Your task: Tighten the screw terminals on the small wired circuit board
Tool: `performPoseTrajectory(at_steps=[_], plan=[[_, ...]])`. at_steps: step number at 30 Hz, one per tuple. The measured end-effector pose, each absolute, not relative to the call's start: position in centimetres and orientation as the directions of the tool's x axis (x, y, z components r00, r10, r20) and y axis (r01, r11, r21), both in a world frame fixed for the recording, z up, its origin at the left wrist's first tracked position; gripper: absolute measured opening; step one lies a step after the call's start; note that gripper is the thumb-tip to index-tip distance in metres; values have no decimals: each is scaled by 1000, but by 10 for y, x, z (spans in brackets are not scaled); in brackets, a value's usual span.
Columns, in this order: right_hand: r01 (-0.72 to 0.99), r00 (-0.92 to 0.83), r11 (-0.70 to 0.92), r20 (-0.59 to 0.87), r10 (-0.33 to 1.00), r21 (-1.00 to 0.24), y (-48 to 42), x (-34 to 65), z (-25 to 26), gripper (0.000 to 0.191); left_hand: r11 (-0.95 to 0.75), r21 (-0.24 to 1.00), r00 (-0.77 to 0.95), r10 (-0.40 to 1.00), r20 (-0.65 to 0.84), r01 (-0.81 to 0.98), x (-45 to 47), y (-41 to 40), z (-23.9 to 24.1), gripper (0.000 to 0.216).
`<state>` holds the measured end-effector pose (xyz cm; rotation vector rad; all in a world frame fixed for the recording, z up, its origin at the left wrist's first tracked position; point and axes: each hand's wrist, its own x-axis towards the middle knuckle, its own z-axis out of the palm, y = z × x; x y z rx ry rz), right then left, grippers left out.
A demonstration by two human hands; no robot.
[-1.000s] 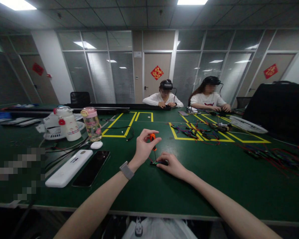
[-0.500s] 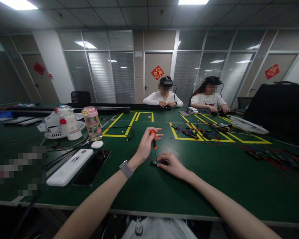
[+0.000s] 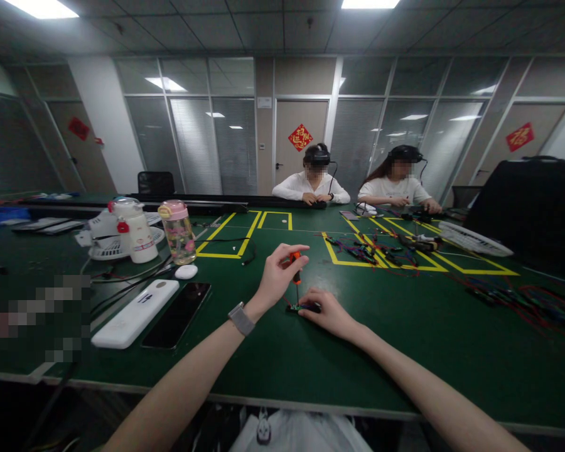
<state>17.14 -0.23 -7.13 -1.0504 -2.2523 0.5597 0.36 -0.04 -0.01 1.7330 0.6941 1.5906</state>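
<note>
An orange and black screwdriver [image 3: 297, 276] stands nearly upright, its handle gripped in the fingers of my left hand [image 3: 279, 270]. Its thin shaft points down at a small green circuit board [image 3: 292, 308] lying on the table. My right hand [image 3: 327, 312] rests low beside the shaft, thumb and fingers closed on the board's right part and pressing it down. Part of the board is hidden under those fingers. Whether the screwdriver's tip touches a screw is too small to tell.
On the left of the green table [image 3: 263, 370] lie a white power bank [image 3: 134, 314], a black phone [image 3: 176, 316] and a white case [image 3: 186, 272], with a pink-lidded bottle [image 3: 177, 232] behind. Wired boards [image 3: 358, 250] lie at right. Two people [image 3: 311, 185] sit opposite.
My left hand's fingers have shifted around the screwdriver's handle, with the thumb now across its front. The screwdriver stands more upright. My right hand stays on the board.
</note>
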Motion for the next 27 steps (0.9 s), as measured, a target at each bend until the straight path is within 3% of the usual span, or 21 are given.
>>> performPoseTrajectory(at_steps=[6,12,17,27], plan=[[524,-528,614,340,778,-590,0,173,-74,10,-645,763,139,760,635,43,-1,1,2,32],[524,-527,609,335,781,-595,0,173,-75,10,-474,858,303,802,514,-198,-4,10,2,44],[531,-524,610,337,782,-588,1,173,-75,11,-423,874,329,812,483,-240,-9,8,8,49],[533,-524,608,334,783,-589,-2,173,-72,11,-571,815,227,785,577,-97,-8,7,8,30]])
